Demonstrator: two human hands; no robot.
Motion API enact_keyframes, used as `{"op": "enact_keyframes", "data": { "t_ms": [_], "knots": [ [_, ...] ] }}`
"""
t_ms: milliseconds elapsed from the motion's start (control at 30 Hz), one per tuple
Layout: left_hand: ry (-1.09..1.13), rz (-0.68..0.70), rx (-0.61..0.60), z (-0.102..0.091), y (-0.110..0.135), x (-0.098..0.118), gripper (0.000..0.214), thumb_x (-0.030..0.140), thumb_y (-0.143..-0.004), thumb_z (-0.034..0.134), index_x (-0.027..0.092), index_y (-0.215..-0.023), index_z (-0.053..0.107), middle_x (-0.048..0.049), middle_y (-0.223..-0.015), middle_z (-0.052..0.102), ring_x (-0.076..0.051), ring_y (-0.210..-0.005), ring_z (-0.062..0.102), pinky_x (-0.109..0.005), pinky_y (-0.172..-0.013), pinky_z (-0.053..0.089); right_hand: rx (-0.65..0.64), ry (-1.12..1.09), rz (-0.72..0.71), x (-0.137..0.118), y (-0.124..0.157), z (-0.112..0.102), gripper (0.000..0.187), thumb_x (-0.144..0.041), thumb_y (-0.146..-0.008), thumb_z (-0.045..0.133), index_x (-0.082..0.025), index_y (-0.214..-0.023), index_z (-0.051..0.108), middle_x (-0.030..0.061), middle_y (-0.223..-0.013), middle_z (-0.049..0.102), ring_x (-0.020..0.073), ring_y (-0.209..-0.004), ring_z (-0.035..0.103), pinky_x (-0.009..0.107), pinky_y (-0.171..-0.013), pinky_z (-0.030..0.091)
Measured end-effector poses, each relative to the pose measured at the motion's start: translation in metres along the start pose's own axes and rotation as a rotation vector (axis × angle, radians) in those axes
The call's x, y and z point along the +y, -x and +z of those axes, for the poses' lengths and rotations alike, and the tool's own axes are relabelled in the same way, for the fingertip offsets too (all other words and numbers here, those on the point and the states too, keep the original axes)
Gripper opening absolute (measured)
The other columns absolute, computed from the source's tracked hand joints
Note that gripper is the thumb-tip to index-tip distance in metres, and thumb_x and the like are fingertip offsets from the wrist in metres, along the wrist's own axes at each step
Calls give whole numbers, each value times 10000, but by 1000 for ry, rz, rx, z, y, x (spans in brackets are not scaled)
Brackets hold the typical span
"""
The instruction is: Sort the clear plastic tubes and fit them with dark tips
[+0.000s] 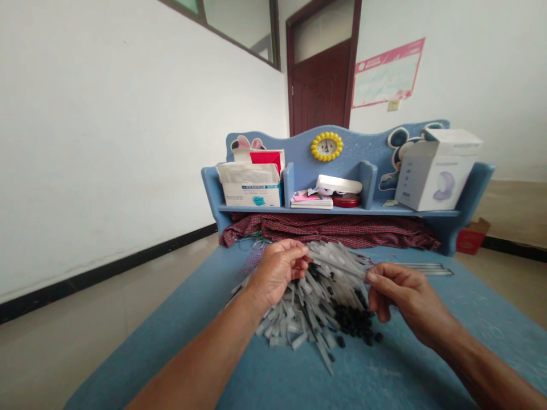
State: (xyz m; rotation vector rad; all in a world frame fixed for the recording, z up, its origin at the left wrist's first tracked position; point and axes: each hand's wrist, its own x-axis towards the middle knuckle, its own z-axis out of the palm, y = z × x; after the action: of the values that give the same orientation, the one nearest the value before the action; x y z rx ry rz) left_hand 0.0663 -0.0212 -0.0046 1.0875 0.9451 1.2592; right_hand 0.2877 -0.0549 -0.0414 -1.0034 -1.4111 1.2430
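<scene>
A heap of clear plastic tubes [308,310] lies on the blue desk [273,376], with a cluster of small black caps [355,326] at its right side. My left hand [277,270] hovers over the heap, fingers pinched on one end of a clear tube [337,265]. My right hand [395,293] pinches the other end of that same tube just above the black caps. The tube runs nearly level between both hands.
At the desk's back stands a blue shelf [342,209] with a mask box [252,191], books [311,200], a yellow clock [327,146] and a white carton [433,171]. A red checked cloth [333,228] lies beneath it. A few assembled tubes [423,269] rest at right.
</scene>
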Motion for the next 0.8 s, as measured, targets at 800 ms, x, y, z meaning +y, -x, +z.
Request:
{"op": "enact_keyframes", "data": {
  "t_ms": [800],
  "knots": [
    [-5, -126, -258, 0, 6, 6, 152, 218, -657, 676, 115, -717, 582, -9, -504, 607, -69, -339, 488, -181, -374, 428, -13, 136, 3, 6, 8, 12, 312, -458, -754, 595, -146, -764, 593, -39, -432, 512, 65, -340, 390, 189, -347, 300]
  ]
}}
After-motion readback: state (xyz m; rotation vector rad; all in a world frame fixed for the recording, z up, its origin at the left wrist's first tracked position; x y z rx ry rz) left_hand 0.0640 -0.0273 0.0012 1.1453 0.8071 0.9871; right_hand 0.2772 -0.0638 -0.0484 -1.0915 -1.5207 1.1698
